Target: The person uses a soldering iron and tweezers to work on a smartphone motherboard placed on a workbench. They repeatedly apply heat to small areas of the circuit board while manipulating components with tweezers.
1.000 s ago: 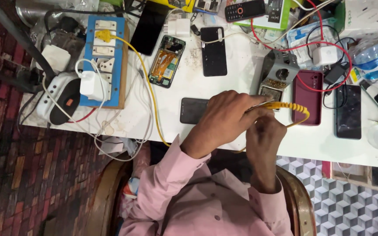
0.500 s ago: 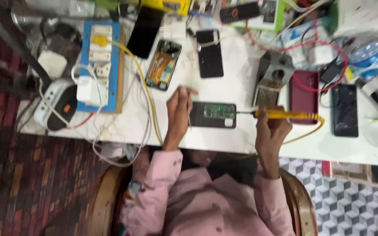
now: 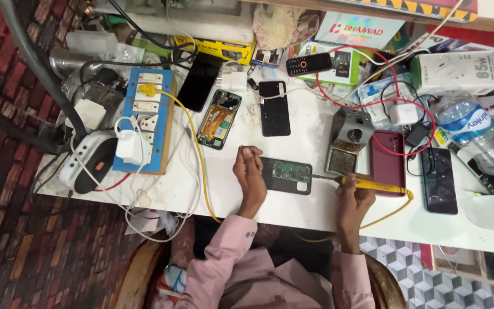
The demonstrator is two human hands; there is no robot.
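Note:
An opened phone [image 3: 286, 175] with a green circuit board showing lies on the white table [image 3: 293, 143] in front of me. My left hand [image 3: 250, 173] rests at its left end, fingers curled against the table; whether it pinches anything is unclear. My right hand [image 3: 354, 198] grips a yellow-handled soldering iron [image 3: 367, 184], whose metal tip touches the phone's right end. The iron's yellow cable [image 3: 195, 149] loops under the table edge and runs up to a plug in the blue switchboard [image 3: 144, 123].
A second opened phone [image 3: 219, 119], two black phones [image 3: 274, 107], a maroon phone [image 3: 387, 162], a metal iron stand [image 3: 345, 150], a plastic bottle [image 3: 475, 134], chargers, boxes and red wires crowd the table. A white-and-black device [image 3: 87, 163] sits at the left edge.
My left hand lifted off the phone and moved to its left end, uncovering the circuit board. My right hand swung the soldering iron level, its tip reaching the phone's right end.

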